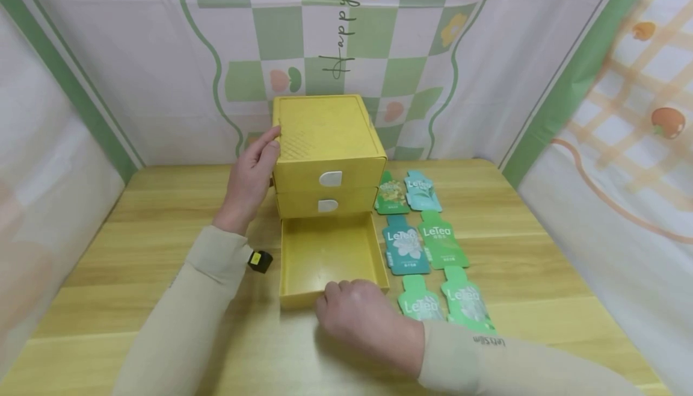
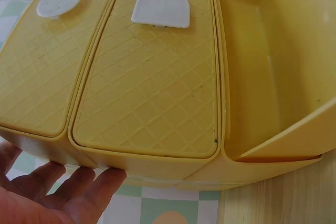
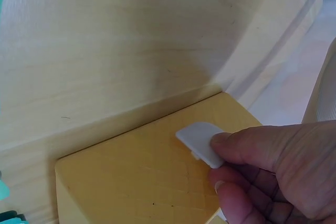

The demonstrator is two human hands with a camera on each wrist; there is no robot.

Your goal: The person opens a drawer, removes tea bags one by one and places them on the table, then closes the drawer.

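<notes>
A yellow three-tier drawer box point(image 1: 327, 125) stands on the wooden table, its two upper drawers closed, each with a white tab handle. The bottom drawer point(image 1: 327, 254) is pulled out and holds nothing. My left hand point(image 1: 246, 185) rests against the box's left side, the fingertips point(image 2: 111, 178) along its wall and the thumb near the top edge. At the drawer's front, my right hand point(image 1: 365, 318) pinches the white drawer handle point(image 3: 198, 141) between thumb and fingers; the head view hides that handle behind the hand.
Several green and teal LeTea sachets point(image 1: 406, 245) lie in two columns right of the box. By the left wrist sits a small black device point(image 1: 260, 261) with a yellow mark. A checked cloth point(image 1: 335, 35) hangs behind the table.
</notes>
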